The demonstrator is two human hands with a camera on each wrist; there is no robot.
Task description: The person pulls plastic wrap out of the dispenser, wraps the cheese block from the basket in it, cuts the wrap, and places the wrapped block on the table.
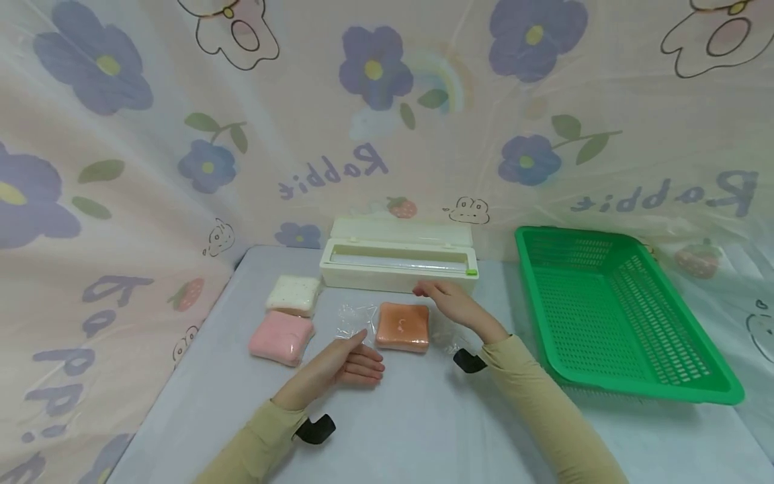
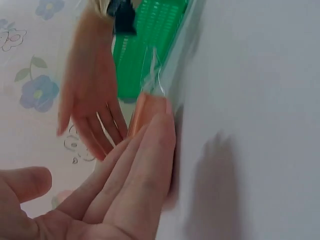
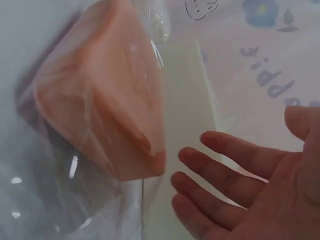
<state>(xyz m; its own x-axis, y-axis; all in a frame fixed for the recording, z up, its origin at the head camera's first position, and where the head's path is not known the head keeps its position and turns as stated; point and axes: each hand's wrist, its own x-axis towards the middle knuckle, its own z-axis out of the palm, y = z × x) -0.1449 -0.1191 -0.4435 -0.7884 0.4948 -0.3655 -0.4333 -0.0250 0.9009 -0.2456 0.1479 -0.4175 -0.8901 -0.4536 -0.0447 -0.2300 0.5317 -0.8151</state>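
Observation:
An orange, square, cushion-shaped block [image 1: 402, 327] lies on the table with clear plastic film [image 1: 357, 318] spreading out on both sides of it. My left hand [image 1: 346, 366] is just left of and nearer than the block, thumb up and fingers extended. In the left wrist view its fingers [image 2: 145, 175] overlap the block's edge, so I cannot tell whether they touch. Beyond the block's right far corner hovers my right hand [image 1: 450, 302], fingers loosely spread and holding nothing. The right wrist view shows the film [image 3: 75, 185] wrinkled over the orange block [image 3: 110, 90], apart from the fingers.
Behind the block stands a white cling film dispenser [image 1: 393, 277], lid up, with a film roll inside and a green slider [image 1: 471, 272]. To the left sit a pink block [image 1: 281, 337] and a speckled white one [image 1: 294, 294]. A green plastic basket [image 1: 544, 323] occupies the right side.

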